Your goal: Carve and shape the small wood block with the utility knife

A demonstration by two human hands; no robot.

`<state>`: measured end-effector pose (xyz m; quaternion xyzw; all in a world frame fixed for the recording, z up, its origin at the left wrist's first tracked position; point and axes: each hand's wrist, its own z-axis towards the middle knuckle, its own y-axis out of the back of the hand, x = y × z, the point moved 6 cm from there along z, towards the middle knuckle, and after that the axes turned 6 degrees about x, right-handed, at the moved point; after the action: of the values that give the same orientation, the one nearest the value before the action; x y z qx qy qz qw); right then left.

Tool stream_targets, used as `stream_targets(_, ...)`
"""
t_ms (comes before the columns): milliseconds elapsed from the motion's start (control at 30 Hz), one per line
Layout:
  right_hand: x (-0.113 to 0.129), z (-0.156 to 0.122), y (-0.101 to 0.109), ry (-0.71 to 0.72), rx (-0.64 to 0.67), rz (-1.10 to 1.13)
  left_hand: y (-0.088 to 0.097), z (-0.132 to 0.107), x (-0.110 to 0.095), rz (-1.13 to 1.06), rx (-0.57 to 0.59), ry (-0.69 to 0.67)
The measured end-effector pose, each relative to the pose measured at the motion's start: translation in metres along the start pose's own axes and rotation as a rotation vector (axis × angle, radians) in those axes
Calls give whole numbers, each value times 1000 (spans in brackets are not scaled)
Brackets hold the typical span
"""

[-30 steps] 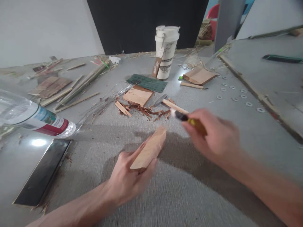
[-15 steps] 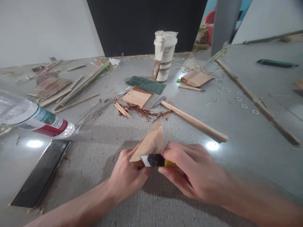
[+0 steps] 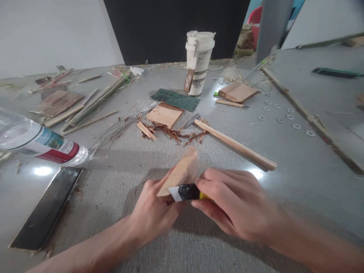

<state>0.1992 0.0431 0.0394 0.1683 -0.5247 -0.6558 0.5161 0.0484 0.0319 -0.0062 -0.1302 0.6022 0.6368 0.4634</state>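
My left hand [image 3: 155, 206] is closed around a pale wooden block [image 3: 182, 168], which it holds tilted above the table. In my right hand [image 3: 231, 201] is a utility knife [image 3: 189, 192] with a black tip and yellow body, its short blade out. The blade lies against the near lower edge of the block, close to my left fingers. Beyond the block are a flat piece of wood [image 3: 165, 115], reddish-brown shavings [image 3: 170, 132] and a wooden-handled tool [image 3: 236, 144] with a metal blade.
A plastic bottle [image 3: 42, 142] lies at the left, above a dark rectangular slab [image 3: 47, 208]. Behind the shavings are green sandpaper [image 3: 176, 99] and a white lidded cup [image 3: 200, 62]. Several metal washers [image 3: 280, 120] and a long strip [image 3: 309, 117] lie at the right.
Both hands keep their grip on the block and knife, with only a slight shift. The blade stays at the block's near edge. The whole view has moved a little.
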Motion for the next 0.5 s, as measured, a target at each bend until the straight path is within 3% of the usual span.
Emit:
stream_targets(333, -3, -2, 6, 54, -56, -156, 2, -2, 0, 70, -22, 2)
stream_targets(400, -21, -3, 12, -45, -72, -179, 0, -5, -1, 67, -2, 21)
stream_targets(500, -66, -10, 31, -341, -220, -267, -4, -9, -4, 10, 34, 19)
